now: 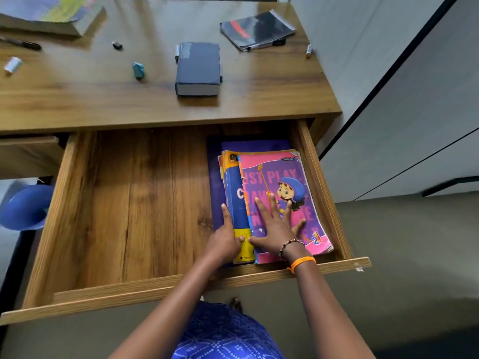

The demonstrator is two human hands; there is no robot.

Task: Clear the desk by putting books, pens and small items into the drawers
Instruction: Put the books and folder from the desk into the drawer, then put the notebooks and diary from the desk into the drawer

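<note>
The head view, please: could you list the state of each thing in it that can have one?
Right drawer: pulled open, left part bare.
Left drawer: shut.
Pink book: closed, flat atop the drawer stack.
Blue-and-yellow book: closed, beneath the pink one.
Grey book: closed, on the desk.
Right hand: open, flat on the pink book.
Left hand: against the stack's left edge.

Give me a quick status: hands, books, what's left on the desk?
Left hand and right hand open, pressing the book stack flat in the open drawer. Thick dark book, black notebook, pens and small items remain on desk.
</note>
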